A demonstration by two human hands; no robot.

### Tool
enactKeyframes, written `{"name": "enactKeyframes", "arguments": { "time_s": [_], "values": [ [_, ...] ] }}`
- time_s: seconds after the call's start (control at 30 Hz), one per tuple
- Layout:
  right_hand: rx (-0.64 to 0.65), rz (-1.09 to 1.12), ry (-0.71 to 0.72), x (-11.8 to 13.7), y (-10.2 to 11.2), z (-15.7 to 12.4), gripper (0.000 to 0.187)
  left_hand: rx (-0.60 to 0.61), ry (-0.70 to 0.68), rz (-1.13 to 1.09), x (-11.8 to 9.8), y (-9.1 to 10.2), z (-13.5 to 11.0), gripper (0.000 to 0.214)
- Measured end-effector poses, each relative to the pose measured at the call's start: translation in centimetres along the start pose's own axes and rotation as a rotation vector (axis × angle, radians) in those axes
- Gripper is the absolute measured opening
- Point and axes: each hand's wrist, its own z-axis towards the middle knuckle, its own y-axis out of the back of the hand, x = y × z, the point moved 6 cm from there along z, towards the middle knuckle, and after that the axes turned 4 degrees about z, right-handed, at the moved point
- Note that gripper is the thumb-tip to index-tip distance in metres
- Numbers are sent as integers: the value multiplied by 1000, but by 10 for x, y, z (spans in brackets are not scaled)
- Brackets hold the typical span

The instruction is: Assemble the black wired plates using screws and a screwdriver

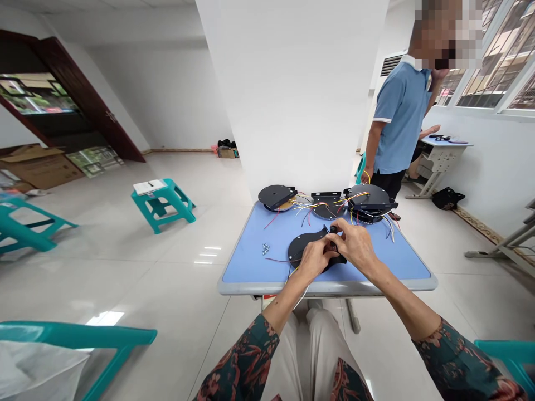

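Head view: both hands meet over a black plate (301, 244) that lies near the front middle of the blue tabletop (251, 262). The left hand (314, 258) rests on the plate's right part, its grip curled shut around the plate's edge, where a darker bracket piece sticks out toward the person. The right hand (356, 245) comes in from the right, thumb and fingers pressed together in a pinching grip on the same black plate, touching the left fingertips. A small dark knob (334, 228) shows just above them; whether it is held cannot be told. Thin coloured wires run from under the plate. A little heap of screws (264, 248) lies just left of the plate. Along the far edge sit three more black units with loose wires: left disc (276, 196), middle bracket (326, 204), right stack (370, 200). Behind the tabletop stands a white pillar (292, 94), and a person in a blue shirt (399, 120) stands at the far right corner. A teal stool (164, 201) stands on the floor well to the left.
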Motion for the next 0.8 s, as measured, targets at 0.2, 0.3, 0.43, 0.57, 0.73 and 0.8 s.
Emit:
{"name": "enactKeyframes", "arguments": {
  "time_s": [0.2, 0.3, 0.43, 0.57, 0.73, 0.8],
  "values": [
    [116, 250, 40, 9, 5, 4, 19, -13, -35, 31, -2, 0, 0, 5],
    [143, 374, 22, 5, 7, 7, 20, -16, -21, 18, 0, 0, 1, 8],
    [-35, 185, 19, -2, 6, 2, 13, -7, -6, -55, 0, 0, 1, 9],
    [-89, 108, 24, 0, 2, -4, 13, -9, -9, -66, -1, 2, 1, 14],
    [147, 355, 18, 2, 2, 5, 18, -17, -6, -42, 0, 2, 1, 14],
    [181, 404, 5, 0, 2, 8, 18, -15, 1, -51, 1, 1, 1, 14]
  ]
}}
